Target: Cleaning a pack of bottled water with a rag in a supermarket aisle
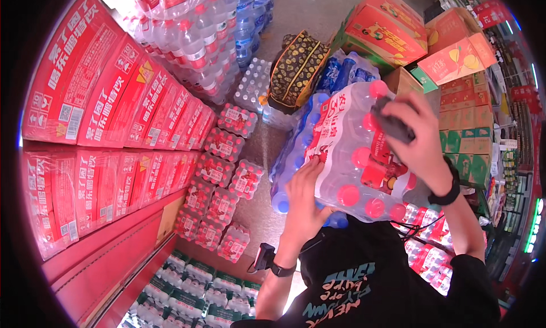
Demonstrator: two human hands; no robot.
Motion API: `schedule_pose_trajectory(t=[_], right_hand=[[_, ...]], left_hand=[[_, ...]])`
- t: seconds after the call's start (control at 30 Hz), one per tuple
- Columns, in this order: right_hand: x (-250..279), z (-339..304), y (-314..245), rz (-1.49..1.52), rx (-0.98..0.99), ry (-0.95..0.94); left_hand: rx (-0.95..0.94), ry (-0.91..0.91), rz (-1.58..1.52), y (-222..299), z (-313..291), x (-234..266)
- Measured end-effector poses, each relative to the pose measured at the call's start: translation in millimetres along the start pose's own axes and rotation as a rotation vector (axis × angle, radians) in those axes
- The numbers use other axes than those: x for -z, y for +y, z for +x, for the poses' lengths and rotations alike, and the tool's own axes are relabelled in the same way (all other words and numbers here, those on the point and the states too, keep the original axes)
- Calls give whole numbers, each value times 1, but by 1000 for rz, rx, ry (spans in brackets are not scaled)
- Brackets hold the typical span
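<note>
A shrink-wrapped pack of red-capped clear bottles [348, 157] lies tilted in front of me, on top of packs of blue-capped water bottles [289, 177]. My left hand [305, 200] rests on the near left side of the pack, fingers stretched out along the film and thumb apart. Over the pack's right side, my right hand [414, 133] is closed round a dark, oblong object [392, 122]. That object is blurred, so its kind does not show; it is at or just above the wrapped bottles.
Red cartons [108, 95] are stacked along the left. Small red bottle packs [222, 200] stand on the floor beside them. A patterned black-and-yellow bag [298, 72] sits ahead on bottle packs. Open orange cartons [392, 27] are at the far right, shelves [520, 135] beyond.
</note>
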State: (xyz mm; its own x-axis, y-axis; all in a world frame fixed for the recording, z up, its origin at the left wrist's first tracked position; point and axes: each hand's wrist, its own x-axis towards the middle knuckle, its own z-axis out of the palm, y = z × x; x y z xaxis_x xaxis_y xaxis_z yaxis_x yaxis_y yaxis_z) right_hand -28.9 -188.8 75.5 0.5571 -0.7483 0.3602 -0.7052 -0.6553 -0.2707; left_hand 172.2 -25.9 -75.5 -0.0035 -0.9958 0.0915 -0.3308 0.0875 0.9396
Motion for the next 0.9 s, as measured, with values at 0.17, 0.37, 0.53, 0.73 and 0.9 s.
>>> schedule_pose_trajectory(t=[0.17, 0.37, 0.53, 0.73, 0.9], right_hand=[[14, -47, -49, 168, 133, -121], [21, -84, -64, 142, 347, -87], [22, -68, -31, 48, 283, -8], [24, -38, -34, 99, 287, -43], [15, -11, -60, 132, 303, -172]], left_hand=[[-66, 13, -37, -6, 2, -9], [-43, 62, -154, -3, -2, -15], [-5, 77, -150, -9, -4, -15], [-20, 6, -49, -3, -7, -3], [23, -55, -212, 24, -12, 29]])
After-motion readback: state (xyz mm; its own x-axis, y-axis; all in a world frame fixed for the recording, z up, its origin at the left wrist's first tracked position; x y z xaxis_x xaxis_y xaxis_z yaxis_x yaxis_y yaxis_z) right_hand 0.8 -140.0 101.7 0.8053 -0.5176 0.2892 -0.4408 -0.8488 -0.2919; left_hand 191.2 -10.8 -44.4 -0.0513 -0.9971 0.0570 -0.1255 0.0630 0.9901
